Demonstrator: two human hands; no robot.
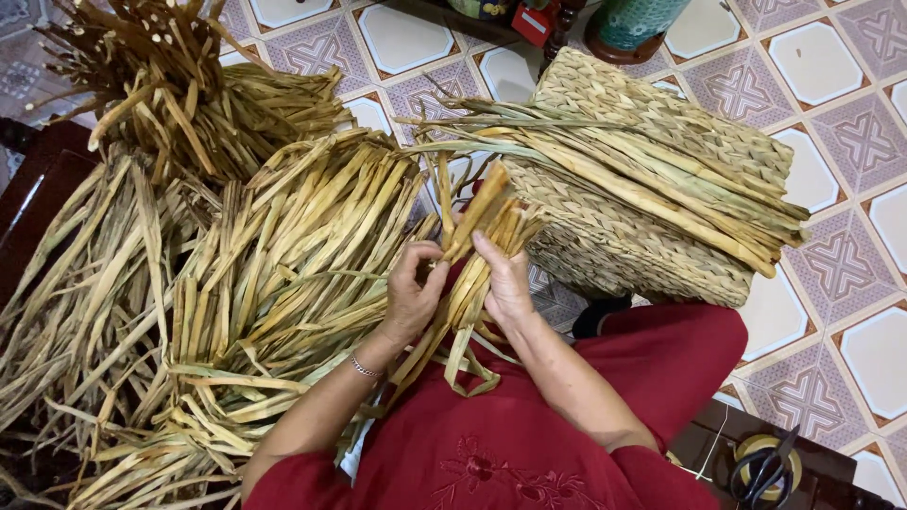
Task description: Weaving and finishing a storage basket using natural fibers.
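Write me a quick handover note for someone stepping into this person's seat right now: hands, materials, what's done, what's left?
Left hand: gripping a bunch of dried straw strips.
Right hand: closed on the same bunch, thumb pressing it.
Materials: loose straw pile on the left; woven basket ahead on the tiled floor, with long strands lying over it. Scissors at lower right.
Done: the basket's visible walls are woven.
Left: most of the straw is unused.

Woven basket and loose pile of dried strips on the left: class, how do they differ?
The woven basket is plaited into a tight, boxy form; the loose pile of dried strips lies unwoven and fanned out. The basket looks paler and greyer, the pile yellower. Strips lie across the basket's top. Both appear to be the same dried plant fibre.
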